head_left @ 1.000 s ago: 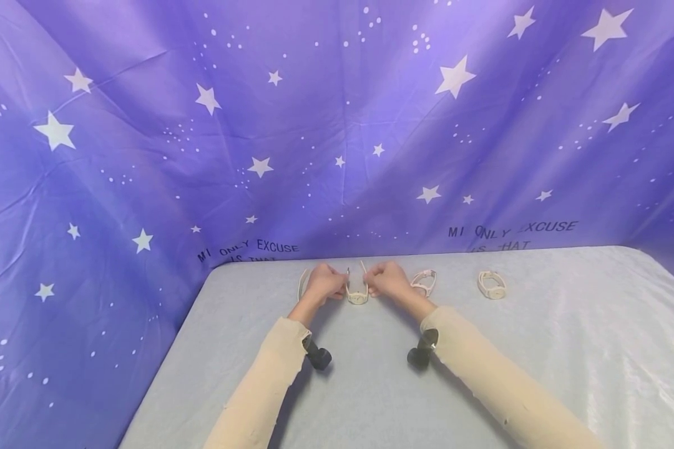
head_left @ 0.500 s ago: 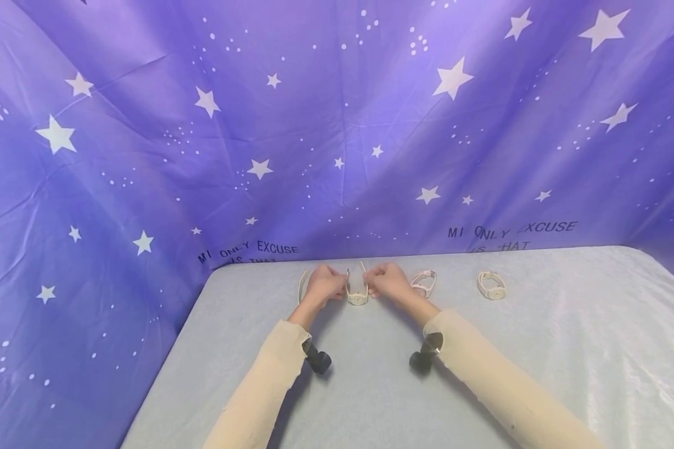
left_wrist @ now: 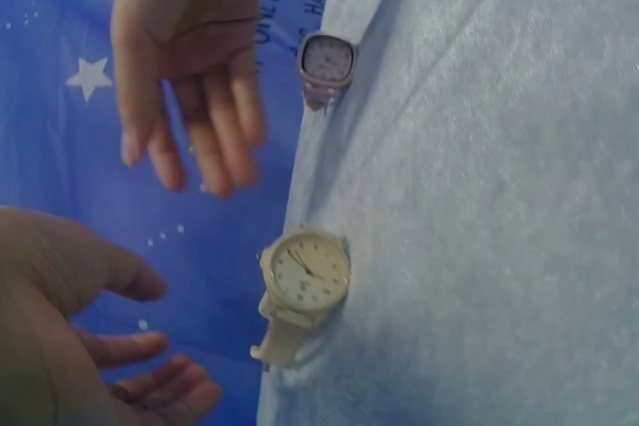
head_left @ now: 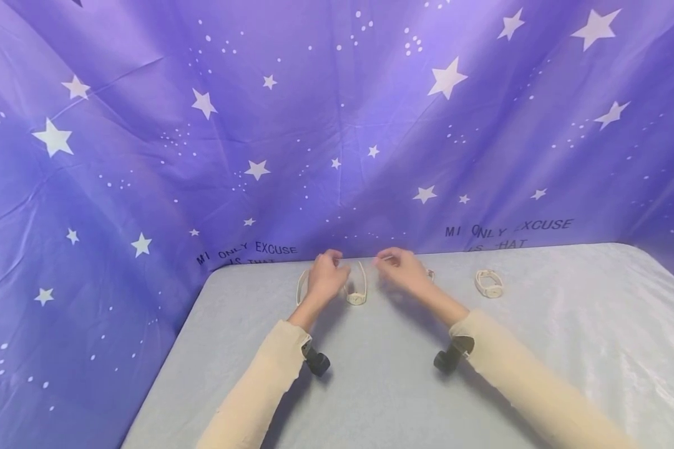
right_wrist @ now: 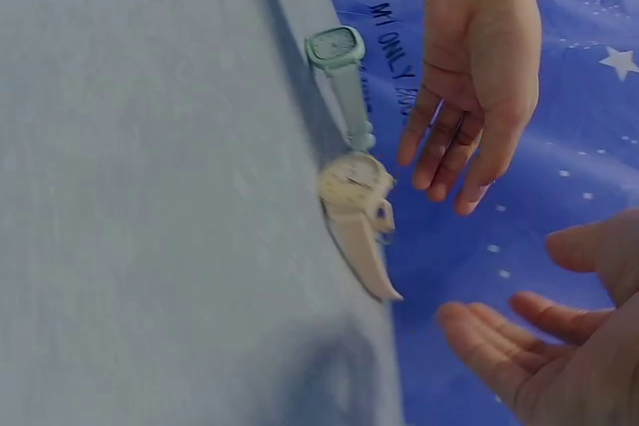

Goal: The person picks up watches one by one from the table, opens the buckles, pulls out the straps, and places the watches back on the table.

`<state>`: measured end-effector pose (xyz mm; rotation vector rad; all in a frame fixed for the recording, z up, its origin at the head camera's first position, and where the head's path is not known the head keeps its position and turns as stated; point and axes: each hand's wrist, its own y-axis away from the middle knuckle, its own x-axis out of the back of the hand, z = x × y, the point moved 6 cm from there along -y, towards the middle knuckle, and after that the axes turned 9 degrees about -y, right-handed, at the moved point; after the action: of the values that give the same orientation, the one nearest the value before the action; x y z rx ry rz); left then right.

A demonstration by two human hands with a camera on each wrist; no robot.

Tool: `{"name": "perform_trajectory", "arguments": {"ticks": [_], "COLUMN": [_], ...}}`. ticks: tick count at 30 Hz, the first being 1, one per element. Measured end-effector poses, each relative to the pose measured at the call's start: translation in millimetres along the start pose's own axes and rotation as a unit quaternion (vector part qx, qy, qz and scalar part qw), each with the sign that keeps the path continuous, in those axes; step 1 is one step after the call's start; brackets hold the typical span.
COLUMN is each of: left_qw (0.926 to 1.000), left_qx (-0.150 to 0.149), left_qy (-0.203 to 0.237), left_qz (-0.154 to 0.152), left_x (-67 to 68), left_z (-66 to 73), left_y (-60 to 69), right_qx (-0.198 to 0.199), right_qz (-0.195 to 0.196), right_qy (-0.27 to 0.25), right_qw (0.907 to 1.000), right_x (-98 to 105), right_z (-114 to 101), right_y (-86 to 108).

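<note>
A cream wristwatch (head_left: 356,299) with a round dial stands near the far edge of the table, its strap unfastened and one strap end rising. My left hand (head_left: 327,277) is just left of it, fingers loosely bent and holding nothing. My right hand (head_left: 401,272) is apart from the watch on the right, also holding nothing. In the left wrist view, the round dial of the cream wristwatch (left_wrist: 308,271) faces the camera, and both hands hang clear of it with fingers loose. The right wrist view shows its strap hanging free beside the buckle end.
Left of my left hand is a pale green watch (right_wrist: 334,47) with a squarish case. A pinkish square watch (left_wrist: 327,59) is partly hidden behind my right hand in the head view. Another cream watch (head_left: 489,285) lies farther right. A purple star-printed curtain (head_left: 337,125) hangs behind the table.
Both hands have let go of the cream wristwatch's strap ends. My right hand has moved up and to the right; my left hand has lifted slightly. The watch stays in place.
</note>
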<state>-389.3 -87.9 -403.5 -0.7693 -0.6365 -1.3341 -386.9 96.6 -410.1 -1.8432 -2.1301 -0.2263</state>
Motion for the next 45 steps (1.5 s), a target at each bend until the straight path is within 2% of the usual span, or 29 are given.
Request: {"name": "perform_trajectory", "arguments": {"ticks": [4, 9, 12, 15, 22, 27, 33, 40, 45], "left_qw": [0.9979, 0.9884, 0.9809, 0.9742, 0.9520, 0.9391, 0.9267, 0.9208, 0.9195], "left_qx": [-0.060, -0.142, -0.185, -0.212, -0.266, -0.281, -0.298, -0.290, -0.282], "left_qy": [0.027, 0.041, 0.026, 0.002, -0.081, -0.123, -0.138, -0.148, -0.161], "left_qz": [0.001, -0.033, -0.054, -0.078, -0.127, -0.155, -0.183, -0.215, -0.222], "left_x": [-2.3, -7.6, -10.6, -14.4, -30.7, -47.8, -67.2, -86.2, -95.3], "left_z": [16.2, 34.5, 42.6, 48.7, 59.9, 63.8, 70.4, 69.6, 67.8], "left_y": [-0.5, 2.1, 3.5, 4.1, 5.1, 5.0, 3.8, 3.2, 2.0], "right_qx": [0.084, 0.131, 0.136, 0.135, 0.090, 0.070, 0.062, 0.053, 0.049], "right_qz": [0.024, 0.049, 0.054, 0.055, 0.028, 0.003, -0.021, -0.045, -0.052], "right_qy": [0.007, 0.019, 0.029, 0.052, 0.129, 0.163, 0.184, 0.188, 0.203], "right_qw": [0.9962, 0.9899, 0.9889, 0.9879, 0.9872, 0.9841, 0.9807, 0.9797, 0.9767], "right_x": [25, 53, 64, 73, 85, 87, 87, 81, 79], "right_z": [-15, -22, -23, -21, -1, 20, 41, 57, 59], "right_y": [6.6, 16.5, 22.9, 27.4, 34.6, 39.2, 43.5, 44.4, 43.8]}}
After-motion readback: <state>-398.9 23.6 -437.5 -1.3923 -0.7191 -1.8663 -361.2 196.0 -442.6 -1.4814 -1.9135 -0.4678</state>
